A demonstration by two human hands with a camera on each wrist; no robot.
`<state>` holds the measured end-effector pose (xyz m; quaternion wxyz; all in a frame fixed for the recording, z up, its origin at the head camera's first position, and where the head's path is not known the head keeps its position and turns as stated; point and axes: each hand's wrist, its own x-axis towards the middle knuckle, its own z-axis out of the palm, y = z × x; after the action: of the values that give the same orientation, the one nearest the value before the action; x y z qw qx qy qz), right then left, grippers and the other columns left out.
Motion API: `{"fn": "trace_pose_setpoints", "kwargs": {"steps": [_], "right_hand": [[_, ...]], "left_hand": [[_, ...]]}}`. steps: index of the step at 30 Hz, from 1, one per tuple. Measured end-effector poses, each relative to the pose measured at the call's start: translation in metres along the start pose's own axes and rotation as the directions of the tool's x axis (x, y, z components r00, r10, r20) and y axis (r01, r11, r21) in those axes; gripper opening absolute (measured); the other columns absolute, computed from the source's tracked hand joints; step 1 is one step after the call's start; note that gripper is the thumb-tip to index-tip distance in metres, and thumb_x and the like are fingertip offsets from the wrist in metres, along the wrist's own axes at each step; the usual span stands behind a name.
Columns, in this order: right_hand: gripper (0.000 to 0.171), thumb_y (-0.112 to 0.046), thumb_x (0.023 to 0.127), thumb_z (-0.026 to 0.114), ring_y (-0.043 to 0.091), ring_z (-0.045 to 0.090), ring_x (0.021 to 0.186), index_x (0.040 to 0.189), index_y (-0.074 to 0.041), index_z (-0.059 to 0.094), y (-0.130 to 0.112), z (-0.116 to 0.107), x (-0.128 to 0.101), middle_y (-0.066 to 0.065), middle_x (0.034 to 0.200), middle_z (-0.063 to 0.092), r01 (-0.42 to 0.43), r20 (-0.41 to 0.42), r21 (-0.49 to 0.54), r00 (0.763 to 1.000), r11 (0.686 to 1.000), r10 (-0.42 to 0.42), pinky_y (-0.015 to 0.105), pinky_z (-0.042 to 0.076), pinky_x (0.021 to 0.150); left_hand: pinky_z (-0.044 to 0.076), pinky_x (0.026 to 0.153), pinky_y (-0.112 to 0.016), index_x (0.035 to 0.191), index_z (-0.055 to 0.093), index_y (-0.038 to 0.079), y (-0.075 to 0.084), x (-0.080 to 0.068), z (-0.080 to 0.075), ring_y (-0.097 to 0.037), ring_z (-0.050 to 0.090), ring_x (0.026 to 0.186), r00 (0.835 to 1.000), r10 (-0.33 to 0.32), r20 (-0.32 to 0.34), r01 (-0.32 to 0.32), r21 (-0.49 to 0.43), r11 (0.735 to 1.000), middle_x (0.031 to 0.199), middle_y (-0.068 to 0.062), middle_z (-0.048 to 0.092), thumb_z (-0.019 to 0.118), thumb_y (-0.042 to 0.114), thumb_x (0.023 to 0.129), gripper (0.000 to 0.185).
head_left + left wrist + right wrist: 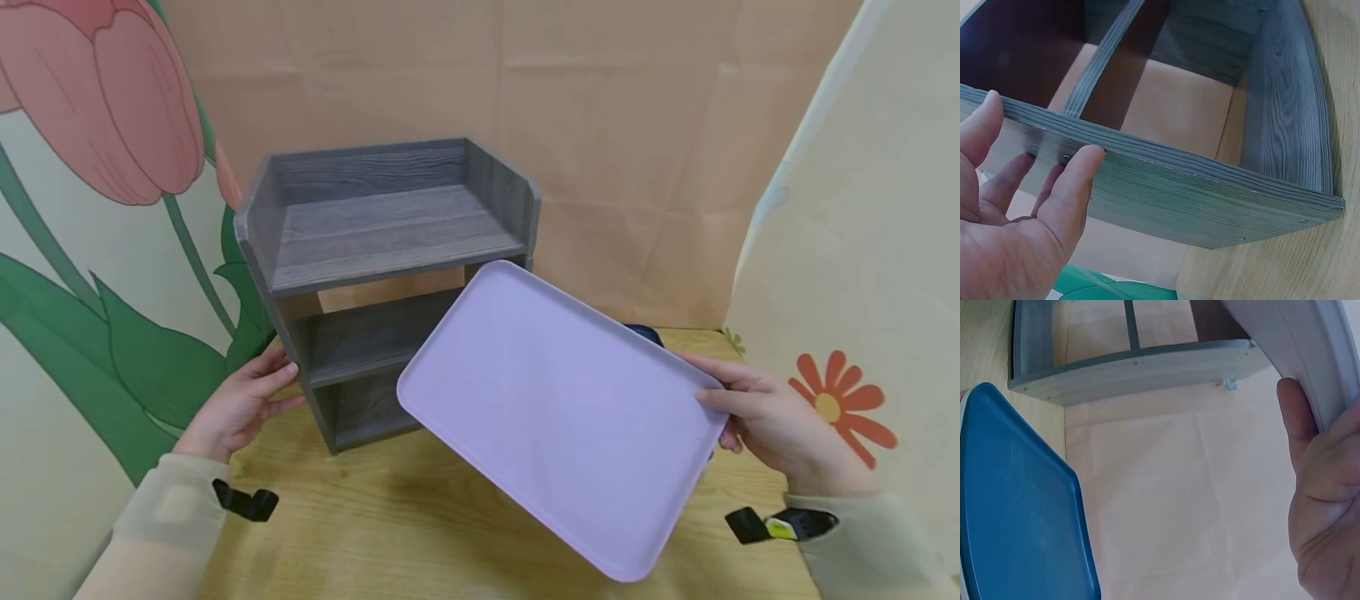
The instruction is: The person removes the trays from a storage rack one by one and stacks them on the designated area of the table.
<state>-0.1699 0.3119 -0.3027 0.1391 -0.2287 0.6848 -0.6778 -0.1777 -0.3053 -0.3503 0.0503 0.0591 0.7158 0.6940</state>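
Observation:
My right hand (pixel 772 417) grips a light purple rectangular tray (pixel 555 417) by its right end, thumb over the face. The tray is tilted above the table, and its left part overlaps a grey wood-grain shelf unit (pixel 375 242) in the head view. My left hand (pixel 251 396) rests against the unit's left side panel (pixel 1166 187), fingers fairly straight along the outside and thumb near the front edge. In the right wrist view the purple tray (pixel 1297 350) shows edge-on above the right hand (pixel 1329 506).
A blue tray (pixel 1022 500) lies to the right of the shelf unit, mostly hidden behind the purple one in the head view. Everything stands on a wooden table (pixel 337 517). A peach backdrop (pixel 622 150) hangs behind, with flower-printed sheets at both sides.

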Motion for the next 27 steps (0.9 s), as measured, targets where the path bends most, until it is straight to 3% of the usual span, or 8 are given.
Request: {"fn": "trace_pose_setpoints", "kwargs": {"steps": [6, 9, 12, 15, 20, 24, 27], "right_hand": [[0.054, 0.009, 0.099, 0.039, 0.014, 0.055, 0.05, 0.135, -0.026, 0.059, 0.0, -0.008, -0.011, -0.001, 0.112, 0.068, 0.009, -0.028, 0.039, 1.0, 0.999, -0.007, 0.022, 0.045, 0.042], [0.056, 0.012, 0.098, 0.038, 0.017, 0.051, 0.049, 0.136, -0.024, 0.057, 0.0, -0.013, -0.016, 0.001, 0.107, 0.069, 0.014, -0.044, 0.057, 0.999, 0.998, -0.011, 0.028, 0.032, 0.038], [0.057, 0.013, 0.097, 0.039, 0.022, 0.043, 0.049, 0.137, -0.023, 0.056, 0.0, -0.016, -0.022, 0.002, 0.102, 0.07, 0.019, -0.069, 0.042, 0.997, 0.999, -0.016, 0.037, 0.019, 0.043], [0.057, 0.014, 0.097, 0.038, 0.023, 0.043, 0.05, 0.137, -0.021, 0.056, 0.001, -0.02, -0.026, 0.003, 0.102, 0.071, 0.034, -0.079, 0.054, 0.996, 0.998, -0.029, 0.039, 0.017, 0.046], [0.057, 0.015, 0.098, 0.033, 0.015, 0.058, 0.057, 0.138, -0.02, 0.056, 0.001, -0.029, -0.032, 0.004, 0.109, 0.07, 0.053, -0.049, 0.134, 0.998, 0.99, -0.047, 0.031, 0.028, 0.039], [0.059, 0.015, 0.098, 0.03, 0.012, 0.061, 0.059, 0.138, -0.019, 0.056, 0.002, -0.034, -0.037, 0.004, 0.109, 0.07, 0.082, -0.035, 0.156, 0.996, 0.984, -0.077, 0.02, 0.046, 0.045], [0.059, 0.017, 0.097, 0.028, 0.012, 0.061, 0.058, 0.138, -0.017, 0.055, 0.003, -0.037, -0.039, 0.005, 0.109, 0.07, 0.111, -0.03, 0.169, 0.994, 0.979, -0.107, 0.019, 0.048, 0.045]], "left_hand": [[0.051, 0.091, -0.031, 0.155, 0.006, 0.004, 0.001, 0.0, 0.001, -0.003, 0.043, 0.117, 1.0, -0.006, -0.008, 0.006, -0.003, 1.0, 0.155, -0.019, 0.011, 0.051, 0.027, 0.101, 0.074], [0.051, 0.091, -0.029, 0.155, 0.004, 0.004, 0.001, -0.001, 0.001, -0.004, 0.041, 0.119, 1.0, -0.009, -0.007, 0.009, 0.002, 1.0, 0.156, -0.021, 0.008, 0.051, 0.028, 0.101, 0.075], [0.052, 0.09, -0.029, 0.155, 0.004, 0.005, 0.002, -0.002, 0.001, -0.005, 0.041, 0.119, 1.0, -0.01, -0.009, 0.01, -0.003, 1.0, 0.156, -0.021, 0.007, 0.052, 0.027, 0.101, 0.075], [0.052, 0.09, -0.029, 0.155, 0.004, 0.004, 0.003, -0.003, 0.002, -0.005, 0.041, 0.119, 1.0, -0.01, -0.008, 0.01, -0.001, 1.0, 0.156, -0.021, 0.007, 0.051, 0.027, 0.101, 0.075], [0.051, 0.091, -0.029, 0.155, 0.003, 0.005, 0.005, -0.004, 0.002, -0.012, 0.037, 0.125, 1.0, -0.012, -0.004, 0.012, 0.006, 1.0, 0.156, -0.02, 0.006, 0.049, 0.026, 0.102, 0.073], [0.05, 0.093, -0.031, 0.155, 0.002, 0.005, 0.005, -0.005, 0.002, -0.016, 0.034, 0.129, 1.0, -0.011, 0.002, 0.011, 0.015, 1.0, 0.156, -0.021, 0.006, 0.049, 0.026, 0.102, 0.073], [0.05, 0.094, -0.032, 0.155, 0.003, 0.005, 0.005, -0.005, 0.003, -0.011, 0.038, 0.125, 1.0, -0.015, -0.001, 0.015, 0.01, 1.0, 0.156, -0.019, 0.009, 0.049, 0.027, 0.102, 0.073]]}}
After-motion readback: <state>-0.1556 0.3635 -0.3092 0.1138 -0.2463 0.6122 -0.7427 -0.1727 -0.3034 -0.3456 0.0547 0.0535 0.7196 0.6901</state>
